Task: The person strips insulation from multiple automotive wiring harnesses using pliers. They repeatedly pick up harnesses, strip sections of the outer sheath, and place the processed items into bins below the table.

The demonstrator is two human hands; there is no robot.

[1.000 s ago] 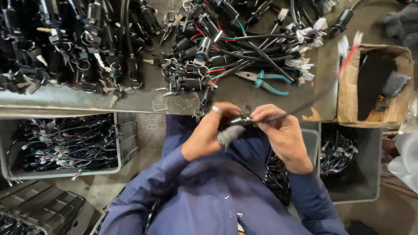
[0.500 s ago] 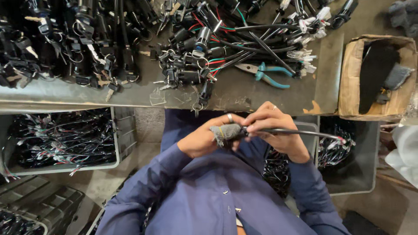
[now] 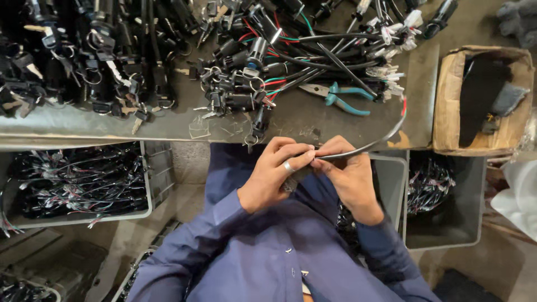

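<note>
Left hand: I saw my left hand (image 3: 274, 176) curled nearly closed around the small grey part (image 3: 292, 182), a plain metal ring on one finger, fingertips meeting those of the other hand.
Right hand: my right hand (image 3: 349, 179) was pinched closed on the end of the grey sleeved cable (image 3: 373, 144), thumb and forefinger pressed together right beside the left hand's fingertips.
Cable: thin, smooth and rubbery-looking, it arced up and to the right from my hands to a red tip (image 3: 404, 106) over the tabletop's edge.
Grey part: a stubby, dull lump mostly hidden under my fingers; I could not tell its exact shape. It sat just below the tabletop edge, above my lap.
Tabletop: a worn, scuffed grey metal tabletop (image 3: 313, 120) carried a tangled heap of black connectors and coloured wires (image 3: 268, 56), with metal key rings among them.
Pliers: teal-handled pliers (image 3: 338, 96) lay flat just beside the heap, near the cable's arc.
Left bin: a grey plastic bin (image 3: 146, 184) held loose black wire harnesses.
Right bin: another grey bin (image 3: 475, 223) under the tabletop held more wiring.
Box: a torn cardboard box (image 3: 447, 100) at the right held dark pieces.
Sleeves: soft blue buttoned shirt (image 3: 263, 251).
</note>
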